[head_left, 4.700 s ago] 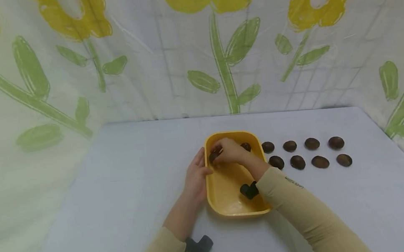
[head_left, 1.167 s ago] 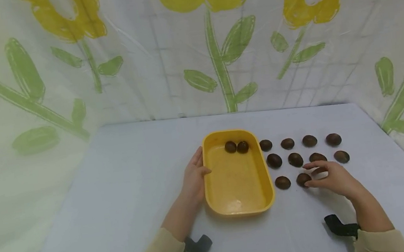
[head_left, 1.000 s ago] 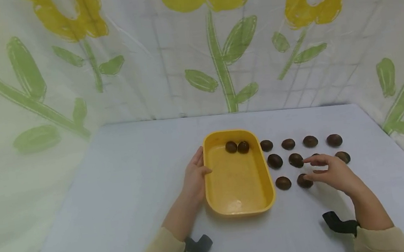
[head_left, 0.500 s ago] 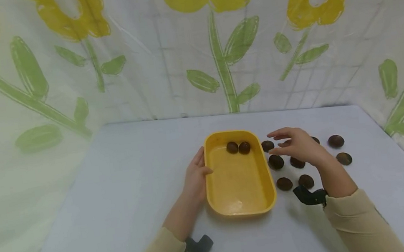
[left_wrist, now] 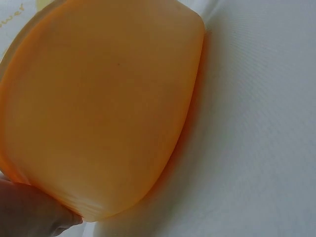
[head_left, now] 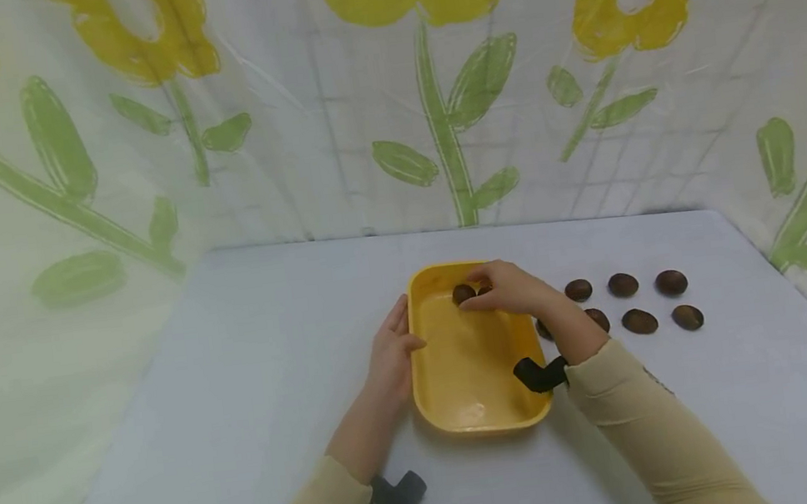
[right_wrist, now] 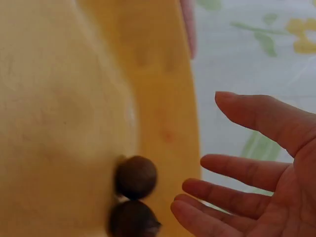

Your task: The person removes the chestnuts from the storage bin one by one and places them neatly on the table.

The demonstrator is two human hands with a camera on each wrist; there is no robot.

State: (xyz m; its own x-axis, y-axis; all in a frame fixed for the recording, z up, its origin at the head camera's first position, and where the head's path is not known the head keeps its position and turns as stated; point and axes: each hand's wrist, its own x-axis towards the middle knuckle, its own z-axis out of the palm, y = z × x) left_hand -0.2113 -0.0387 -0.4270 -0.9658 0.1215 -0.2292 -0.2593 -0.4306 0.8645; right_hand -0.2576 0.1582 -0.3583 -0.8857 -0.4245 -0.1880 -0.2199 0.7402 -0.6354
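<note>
A yellow rectangular tub stands on the table in the head view. My left hand holds its left side, fingers along the outer wall and thumb over the rim. Two dark brown round fruits lie side by side near the tub's far end. My right hand reaches in over the right rim, thumb and fingertips right at them; it partly hides the right one. The right wrist view shows its fingers spread with nothing between them, beside the two fruits. The left wrist view shows the tub's outer wall.
Several more such fruits lie in rows on the white table, right of the tub; my right forearm hides some. A white curtain with painted yellow flowers hangs behind. A black bent piece is at each wrist.
4.7 s ago my right hand held a fruit in the tub. About a second ago it was at a fruit in the nearest row; since then it has moved left into the tub. Left hand unchanged.
</note>
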